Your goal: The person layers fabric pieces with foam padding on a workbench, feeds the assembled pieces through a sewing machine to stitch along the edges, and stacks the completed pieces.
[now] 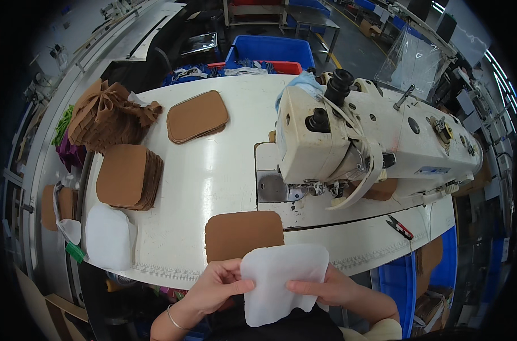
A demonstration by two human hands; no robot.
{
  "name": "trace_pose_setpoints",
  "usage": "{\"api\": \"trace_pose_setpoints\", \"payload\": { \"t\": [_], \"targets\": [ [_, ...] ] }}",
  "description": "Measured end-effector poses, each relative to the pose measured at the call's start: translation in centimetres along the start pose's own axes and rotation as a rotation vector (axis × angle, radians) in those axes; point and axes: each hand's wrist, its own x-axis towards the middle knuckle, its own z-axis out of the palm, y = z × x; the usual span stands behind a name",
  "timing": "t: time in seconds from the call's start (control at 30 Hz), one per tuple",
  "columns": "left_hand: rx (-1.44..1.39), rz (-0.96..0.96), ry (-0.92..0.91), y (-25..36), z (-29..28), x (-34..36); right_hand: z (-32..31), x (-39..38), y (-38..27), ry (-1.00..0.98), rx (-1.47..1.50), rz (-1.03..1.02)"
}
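Far to the left of the sewing machine [338, 131], I see a few brown pieces [49, 209] just off the white surface [187, 176]. Next, on that same side of the machine, come a big bunch of bent brown pieces [104, 122], a white pile [108, 238] and a thick brown pile [123, 176]. Closer to the machine, on its left, sits a low brown pile [197, 115]. My left grip [219, 285] is in front of the machine and to its left, pinching a white piece [282, 281]. Between that grip and the machine, a flat brown piece [244, 233] lies near the edge. The white piece is held up in front of the machine and hides a bit of the flat brown one. My right grip [326, 287] pinches its other side, thumb on top. In front of the machine, small red and black snips [401, 227] lie above a blue bin [397, 290].
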Motion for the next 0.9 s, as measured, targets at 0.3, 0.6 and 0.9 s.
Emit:
{"api": "trace_pose_setpoints", "payload": {
  "t": [0.3, 0.6, 0.9],
  "targets": [
    [0.735, 0.574, 0.796, -1.5, -0.8, -2.3, 1.6, 0.8, 4.1, 0.345, -0.455, -0.318],
    [1.003, 0.675, 0.601, 4.1, -3.1, -0.2, -1.4, 4.3, 2.0, 0.248, -1.322, -1.292],
    [1.403, 0.461, 0.657, 2.6, -2.7, 1.9, -2.9, 3.1, 2.3, 0.233, -1.849, -1.111]
  ]
}}
